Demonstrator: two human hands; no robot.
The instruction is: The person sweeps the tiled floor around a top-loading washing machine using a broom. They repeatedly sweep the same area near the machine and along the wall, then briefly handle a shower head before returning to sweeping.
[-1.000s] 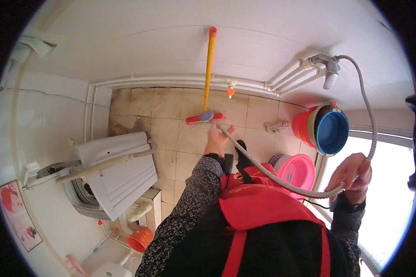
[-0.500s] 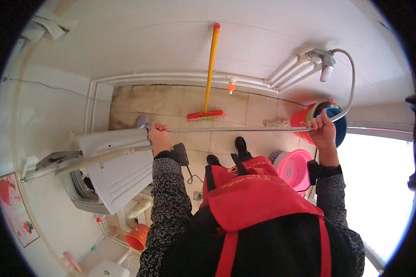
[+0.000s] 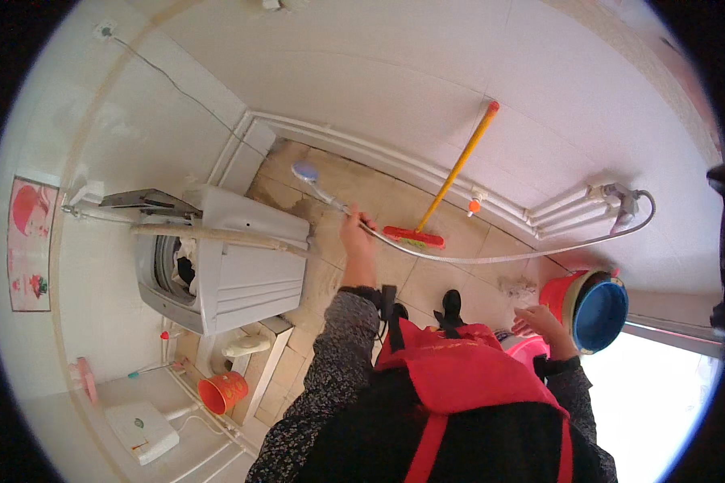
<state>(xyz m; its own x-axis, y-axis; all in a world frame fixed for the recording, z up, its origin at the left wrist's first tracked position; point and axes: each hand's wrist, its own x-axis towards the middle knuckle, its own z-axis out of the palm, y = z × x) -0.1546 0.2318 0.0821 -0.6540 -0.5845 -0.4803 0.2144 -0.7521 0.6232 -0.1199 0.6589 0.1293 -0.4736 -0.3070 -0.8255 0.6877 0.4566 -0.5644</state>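
My left hand (image 3: 358,230) is closed round the shower hose (image 3: 475,260), just behind the handle. Beyond my fingers the shower head (image 3: 304,171), pale blue and slightly blurred, points toward the far left floor. The silvery hose sags in a long curve to the wall tap (image 3: 620,205) on the right. My right hand (image 3: 542,324) is free of the hose, its fingers stretched out, above a pink basin (image 3: 528,349) and beside a blue bucket (image 3: 601,316).
A top-loading washing machine (image 3: 254,278) stands at the left, its lid raised and laundry inside. A grey drain hose (image 3: 217,233) lies across it. The red broom (image 3: 415,237) leans against the far wall. An orange bucket (image 3: 221,392) is at the lower left, by a raised ledge (image 3: 267,366).
My right hand has let go of the hose and dropped lower. The hose, taut before, now hangs in a curve. My view has turned toward the left, bringing more of the washing machine into sight.
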